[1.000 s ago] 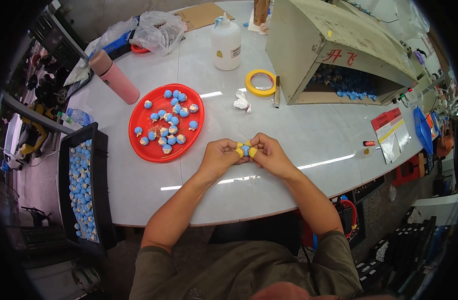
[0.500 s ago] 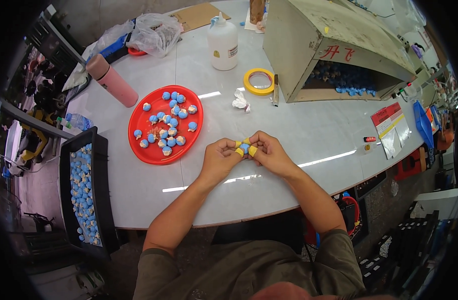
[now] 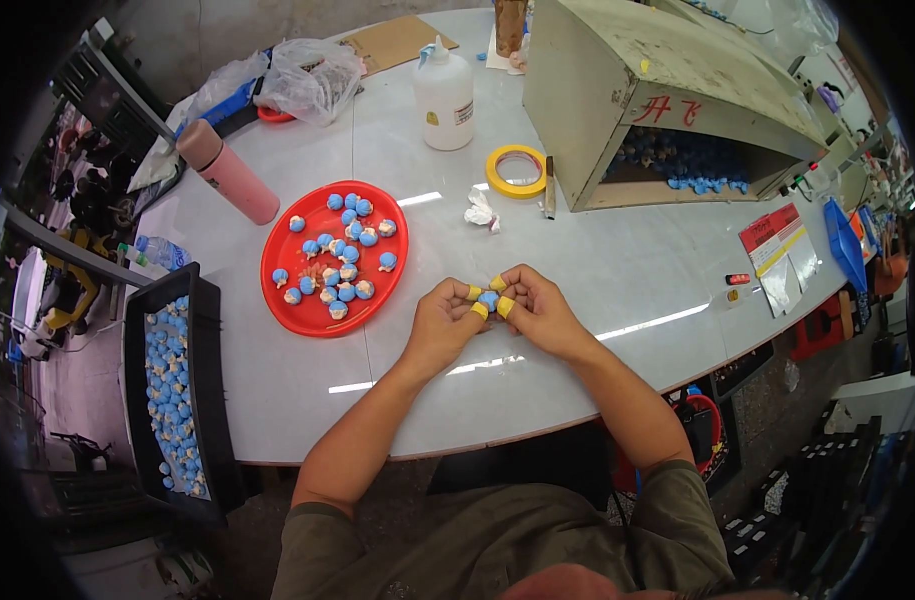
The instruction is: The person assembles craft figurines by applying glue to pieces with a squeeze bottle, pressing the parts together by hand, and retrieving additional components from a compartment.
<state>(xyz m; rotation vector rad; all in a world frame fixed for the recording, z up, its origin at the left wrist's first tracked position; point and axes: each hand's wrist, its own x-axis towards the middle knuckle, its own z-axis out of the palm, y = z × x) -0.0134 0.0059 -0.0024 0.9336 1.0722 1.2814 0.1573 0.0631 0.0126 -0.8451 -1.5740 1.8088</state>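
My left grip (image 3: 442,318) and right grip (image 3: 539,312) are closed down narrow on one small round blue ball (image 3: 488,301), pinched between thumbs and index fingers whose tips wear yellow wraps (image 3: 505,308). I hold it near the centre of the frame, above the glossy pale grey desk (image 3: 597,265); whether it touches the surface I cannot tell.

Compared with a second ago, the index tips at the ball's upper side stand a little farther apart, and more blue shows between them. The red round plastic plate (image 3: 287,250), left of centre, sits slightly lower in the frame, as does the white plastic squeeze bottle (image 3: 444,105) at upper centre; the ball remains in both grips.

The ball looks round, with no clear long axis, and my fingers cover too much of it to tell which way it points.
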